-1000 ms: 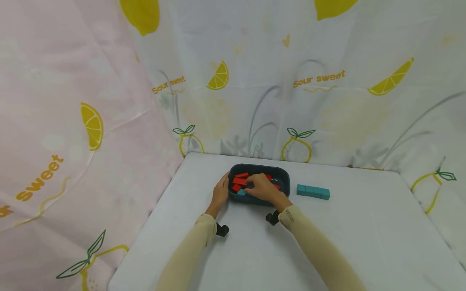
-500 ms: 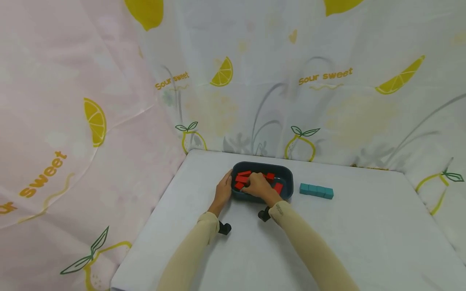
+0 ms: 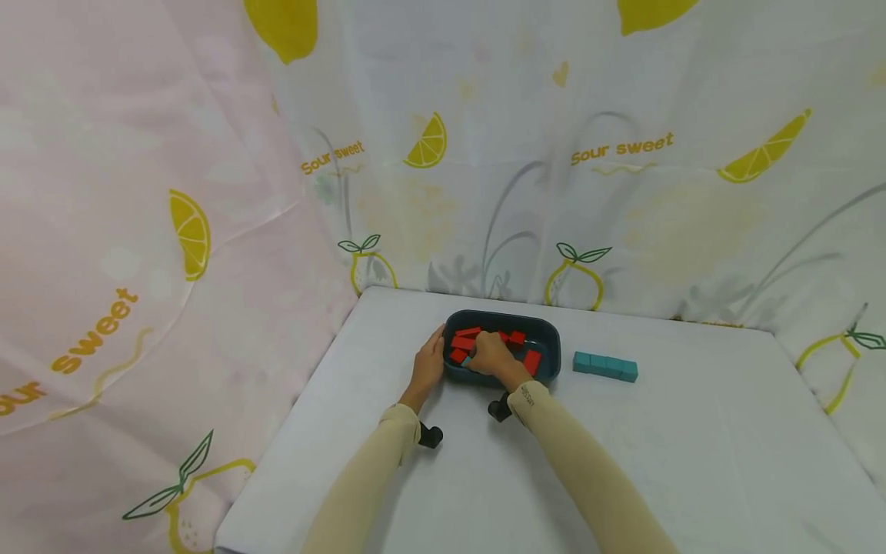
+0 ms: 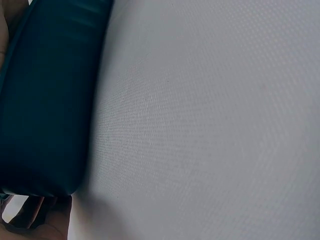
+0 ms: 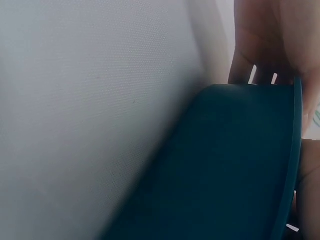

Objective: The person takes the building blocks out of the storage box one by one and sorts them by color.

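A lemon-printed cloth (image 3: 484, 192) hangs behind and to the left of the white worktop (image 3: 664, 454). Two pale sleeves (image 3: 581, 469) reach in over the worktop from the near edge.

The dark blue bin (image 3: 501, 319) sits toward the far side of the worktop, its long axis running left to right, the right end slightly nearer the person. The right hand (image 3: 494, 358) dips into it over the near wall, fingers bent downward at the left half; a second ago it sat farther right over the bin, and more of the right-hand contents shows now. Whether it pinches anything cannot be told. The left hand (image 3: 428, 362) lies with fingers extended against the bin's left end, as it did before.

Right of the bin, just apart, a straight row of four teal cubes (image 3: 605, 366) is unchanged; its long axis runs nearly parallel to the bin's, the right end a little nearer the person.

Inside the bin are several red blocks (image 3: 532, 362): the one at the right points away from the person, while two long ones at the left lie crosswise. Smallest, a sliver of a teal block (image 3: 466, 362) shows at the right hand's fingertips, more hidden than a second ago.
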### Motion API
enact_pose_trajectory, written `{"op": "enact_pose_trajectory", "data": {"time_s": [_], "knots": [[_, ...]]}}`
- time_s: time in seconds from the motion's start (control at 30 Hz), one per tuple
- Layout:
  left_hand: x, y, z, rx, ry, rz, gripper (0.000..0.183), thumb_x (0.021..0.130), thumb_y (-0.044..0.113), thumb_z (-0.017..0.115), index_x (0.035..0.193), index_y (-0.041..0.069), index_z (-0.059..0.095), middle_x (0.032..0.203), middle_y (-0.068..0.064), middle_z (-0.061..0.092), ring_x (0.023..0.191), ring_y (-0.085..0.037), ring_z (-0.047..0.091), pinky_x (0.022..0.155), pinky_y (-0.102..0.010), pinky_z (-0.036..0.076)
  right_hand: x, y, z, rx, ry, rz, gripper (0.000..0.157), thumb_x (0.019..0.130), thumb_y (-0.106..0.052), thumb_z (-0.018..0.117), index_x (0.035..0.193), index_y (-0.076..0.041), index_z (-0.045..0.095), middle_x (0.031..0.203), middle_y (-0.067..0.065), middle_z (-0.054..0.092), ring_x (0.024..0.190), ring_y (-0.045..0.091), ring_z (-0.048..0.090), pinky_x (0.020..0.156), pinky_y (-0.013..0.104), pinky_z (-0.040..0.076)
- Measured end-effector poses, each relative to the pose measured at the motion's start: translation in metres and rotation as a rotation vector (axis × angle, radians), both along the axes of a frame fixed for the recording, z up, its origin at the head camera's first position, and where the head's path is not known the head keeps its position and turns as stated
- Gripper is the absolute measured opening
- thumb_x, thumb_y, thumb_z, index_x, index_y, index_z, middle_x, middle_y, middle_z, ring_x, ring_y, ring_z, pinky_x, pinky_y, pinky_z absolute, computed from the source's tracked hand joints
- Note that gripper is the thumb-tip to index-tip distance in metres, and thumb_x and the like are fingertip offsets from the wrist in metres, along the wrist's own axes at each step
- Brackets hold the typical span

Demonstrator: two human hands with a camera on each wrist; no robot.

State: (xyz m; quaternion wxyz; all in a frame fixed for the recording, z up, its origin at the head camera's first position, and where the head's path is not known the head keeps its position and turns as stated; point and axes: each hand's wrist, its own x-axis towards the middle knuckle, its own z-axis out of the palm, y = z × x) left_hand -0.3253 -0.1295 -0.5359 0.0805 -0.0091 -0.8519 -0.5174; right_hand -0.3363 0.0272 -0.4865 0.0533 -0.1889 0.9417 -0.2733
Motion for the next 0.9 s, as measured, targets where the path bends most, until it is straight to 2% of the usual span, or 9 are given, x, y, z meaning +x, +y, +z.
{"op": "enact_pose_trajectory", "data": {"time_s": [0.13, 0.27, 0.33, 0.47, 0.6, 0.67, 0.77, 0.8, 0.9], "knots": [[0.001, 0.001, 0.000, 0.008, -0.009, -0.003, 0.042, 0.107, 0.021, 0.037, 0.147, 0.012, 0.045, 0.149, -0.009, 0.044, 0.138, -0.029, 0.038, 0.114, -0.047, 0.029, -0.001, 0.002, -0.001, -0.013, -0.013, 0.008, 0.036, 0.077, -0.008, 0.082, 0.053, -0.007, 0.055, 0.048, -0.006, 0.034, 0.046, 0.010, 0.031, 0.043, 0.022, 0.027], [0.002, 0.003, -0.001, 0.018, -0.015, -0.005, 0.042, 0.107, 0.023, 0.037, 0.147, 0.013, 0.045, 0.149, -0.008, 0.044, 0.138, -0.028, 0.038, 0.114, -0.046, 0.029, -0.001, 0.005, -0.001, 0.022, 0.004, 0.019, 0.012, 0.076, -0.010, 0.084, 0.073, -0.002, 0.075, 0.066, -0.002, 0.065, 0.062, 0.011, 0.057, 0.055, 0.023, 0.049], [0.002, 0.003, -0.001, 0.023, -0.012, -0.008, 0.042, 0.107, 0.022, 0.037, 0.147, 0.013, 0.045, 0.149, -0.008, 0.044, 0.138, -0.029, 0.038, 0.114, -0.046, 0.028, -0.002, 0.008, 0.001, 0.032, 0.014, 0.023, 0.013, 0.075, -0.009, 0.084, 0.083, -0.002, 0.078, 0.079, 0.003, 0.072, 0.074, 0.014, 0.064, 0.065, 0.026, 0.056], [0.002, 0.002, -0.002, 0.020, -0.012, -0.011, 0.042, 0.107, 0.023, 0.037, 0.148, 0.012, 0.044, 0.149, -0.008, 0.044, 0.138, -0.028, 0.038, 0.114, -0.045, 0.028, -0.002, 0.015, 0.010, 0.004, 0.034, 0.024, 0.014, 0.074, -0.007, 0.083, 0.086, -0.002, 0.078, 0.079, 0.001, 0.070, 0.072, 0.013, 0.061, 0.063, 0.026, 0.054], [0.001, 0.002, -0.002, 0.009, -0.003, -0.004, 0.042, 0.107, 0.022, 0.037, 0.148, 0.012, 0.044, 0.149, -0.009, 0.044, 0.138, -0.028, 0.038, 0.115, -0.044, 0.028, -0.002, 0.025, 0.024, -0.044, 0.054, 0.029, 0.006, 0.076, -0.003, 0.078, 0.072, -0.002, 0.073, 0.061, -0.002, 0.052, 0.054, 0.010, 0.041, 0.049, 0.020, 0.037], [0.000, 0.002, -0.002, 0.015, 0.001, -0.004, 0.042, 0.107, 0.021, 0.037, 0.148, 0.011, 0.043, 0.149, -0.009, 0.044, 0.138, -0.027, 0.038, 0.115, -0.044, 0.028, -0.002, 0.031, 0.033, -0.059, 0.078, 0.031, 0.005, 0.077, -0.003, 0.076, 0.073, -0.001, 0.073, 0.062, -0.001, 0.052, 0.054, 0.010, 0.040, 0.049, 0.020, 0.036], [-0.001, 0.002, -0.002, 0.008, 0.004, -0.002, 0.042, 0.108, 0.022, 0.036, 0.148, 0.012, 0.043, 0.149, -0.008, 0.044, 0.138, -0.027, 0.038, 0.115, -0.043, 0.028, -0.002, 0.040, 0.046, -0.065, 0.110, 0.027, 0.009, 0.078, -0.004, 0.077, 0.085, 0.001, 0.076, 0.077, 0.004, 0.064, 0.064, 0.013, 0.050, 0.057, 0.025, 0.047], [-0.002, 0.002, -0.002, 0.009, 0.005, -0.003, 0.042, 0.107, 0.021, 0.036, 0.148, 0.011, 0.043, 0.149, -0.008, 0.044, 0.138, -0.027, 0.038, 0.115, -0.044, 0.028, -0.002, 0.043, 0.050, -0.063, 0.126, 0.030, 0.013, 0.078, -0.005, 0.077, 0.089, 0.002, 0.077, 0.082, 0.006, 0.067, 0.069, 0.014, 0.055, 0.069, 0.030, 0.053], [-0.002, 0.002, -0.002, 0.000, 0.001, 0.002, 0.042, 0.107, 0.021, 0.036, 0.148, 0.011, 0.044, 0.149, -0.009, 0.044, 0.138, -0.028, 0.038, 0.115, -0.044, 0.028, -0.001, 0.054, 0.062, -0.058, 0.143, 0.030, 0.016, 0.080, -0.005, 0.076, 0.094, 0.004, 0.076, 0.088, 0.011, 0.069, 0.076, 0.020, 0.058, 0.078, 0.040, 0.054]]}}
